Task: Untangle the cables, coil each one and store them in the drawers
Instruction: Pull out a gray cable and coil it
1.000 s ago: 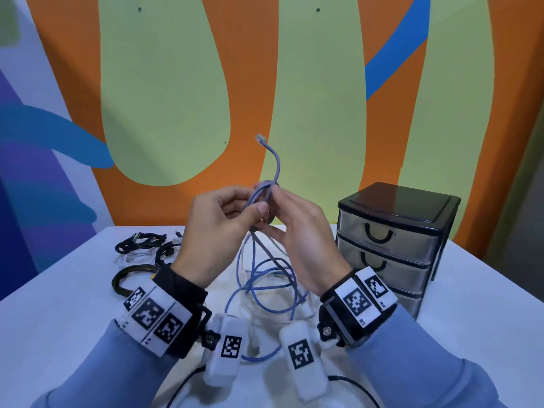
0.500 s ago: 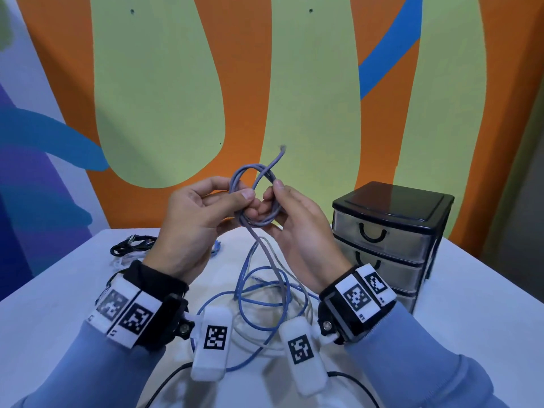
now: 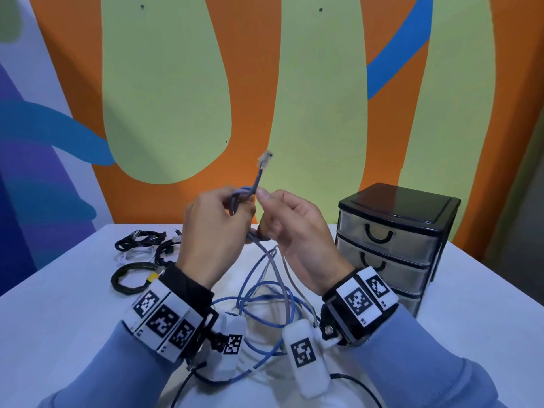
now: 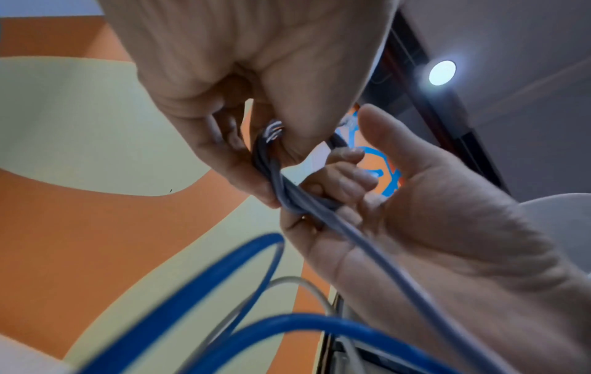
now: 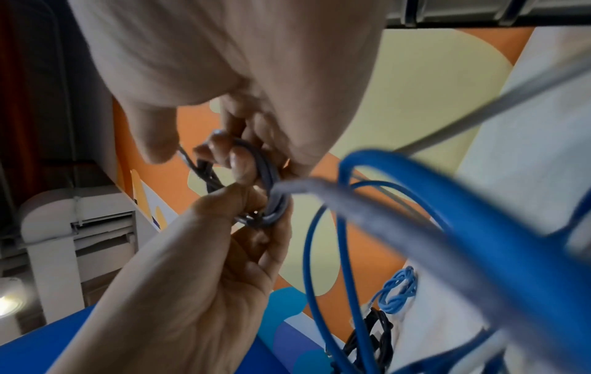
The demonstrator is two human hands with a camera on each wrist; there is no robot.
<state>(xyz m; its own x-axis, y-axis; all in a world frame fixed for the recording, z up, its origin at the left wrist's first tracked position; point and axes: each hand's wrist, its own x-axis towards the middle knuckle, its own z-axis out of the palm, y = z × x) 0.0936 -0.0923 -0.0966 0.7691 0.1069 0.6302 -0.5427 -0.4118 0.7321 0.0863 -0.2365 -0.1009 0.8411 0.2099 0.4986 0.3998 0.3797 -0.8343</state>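
Above the middle of the white surface (image 3: 53, 319), both hands work on a grey cable (image 3: 245, 194) raised in the air. The left hand (image 3: 212, 228) has its fingers curled round a small bundle of grey loops, thumb pressing them in place; the left wrist view shows the loops gathered tight between thumb and fingers. The right hand (image 3: 297, 231) pinches the same cable just beside the bundle, near its free end, whose clear plug (image 3: 265, 158) sticks up above the hands. The rest of the grey cable hangs down to the surface, where it lies mixed with a blue cable (image 3: 265, 293) and a pale one in a loose tangle between the wrists. The step in hand looks like coiling the grey cable, with most of its length not yet wound. The next move probably calls for the right hand to slide down the cable, draw more of it free of the blue loops and lay another turn onto the bundle, while the left hand keeps the turns from springing apart. Toward the left rear of the surface lie black cables (image 3: 138, 242), one of them coiled. The drawer unit (image 3: 394, 231) stands at the right rear, with all its drawers closed.
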